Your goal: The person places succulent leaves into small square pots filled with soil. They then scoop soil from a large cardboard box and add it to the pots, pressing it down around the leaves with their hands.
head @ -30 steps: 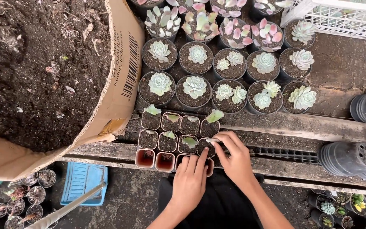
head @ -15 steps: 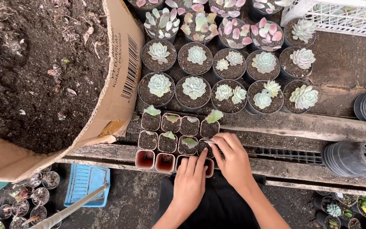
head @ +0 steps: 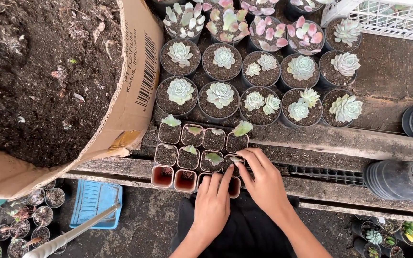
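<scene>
A twelve-cell tray of small square brown plastic pots (head: pixel 187 155) sits on a weathered wooden tabletop (head: pixel 340 141). At its near right corner, the right hand (head: pixel 264 179) pinches a pale leaf cutting (head: pixel 236 159); the left hand (head: pixel 213 203) lies open beside it. Behind the tray stand ten round black pots of pale green rosette succulents (head: pixel 220 94); left of the tray, one cardboard box of dark soil (head: pixel 48 81).

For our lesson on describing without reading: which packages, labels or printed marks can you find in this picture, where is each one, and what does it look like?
Cardboard box: upper left, brown, wide open, filled with dark soil.
Barcode: on the box's outer wall facing the plant pots, black stripes with small black print beside it.
No signs or screens in view.
</scene>
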